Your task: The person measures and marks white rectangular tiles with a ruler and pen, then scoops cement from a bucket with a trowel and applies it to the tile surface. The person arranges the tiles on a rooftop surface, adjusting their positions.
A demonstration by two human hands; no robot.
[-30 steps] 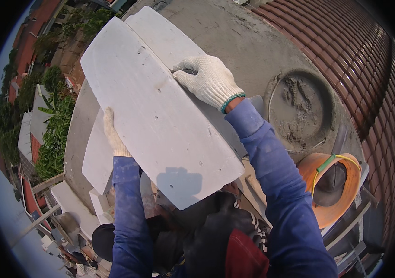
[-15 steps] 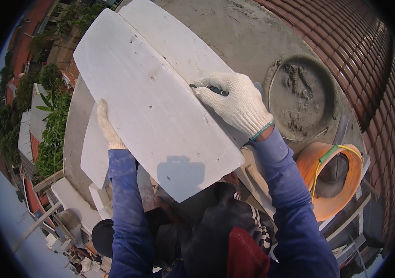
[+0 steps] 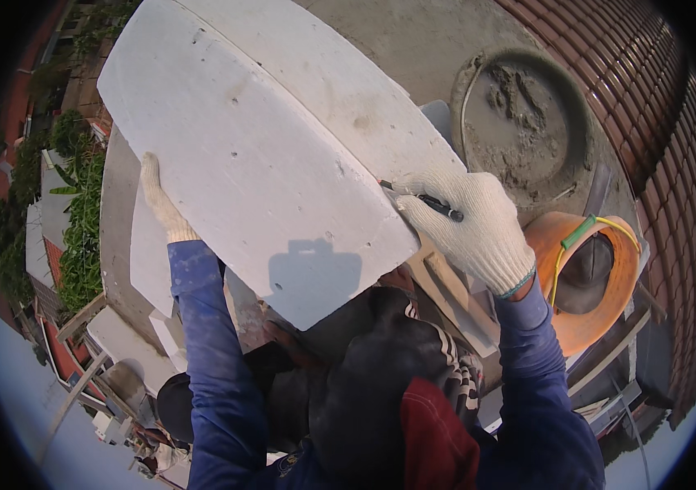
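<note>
A large white lightweight block [image 3: 234, 155] lies slanted before me, its surface pitted with small holes and a shadow on its near end. Another white block [image 3: 356, 98] lies against its far right side. My left hand [image 3: 162, 200], in a cream knitted glove, grips the first block's left edge; some fingers are hidden beneath it. In my gloved right hand [image 3: 470, 224] is a dark pencil [image 3: 438, 207], pinched between thumb and fingers. Its tip meets the first block's right edge, beside the line where the two blocks adjoin.
A round tub [image 3: 519, 135] of wet grey mortar stands at the far right. Nearer sits an orange bucket [image 3: 544, 245] with a yellow handle and green grip. A wooden float [image 3: 456, 290] lies below my right hand. Roof tiles [image 3: 650, 106] slope at right; trees and rooftops show at left.
My right hand has moved nearer and to the right along the block's edge with the pencil. The view has shifted slightly. My left hand keeps its hold on the block's left edge.
</note>
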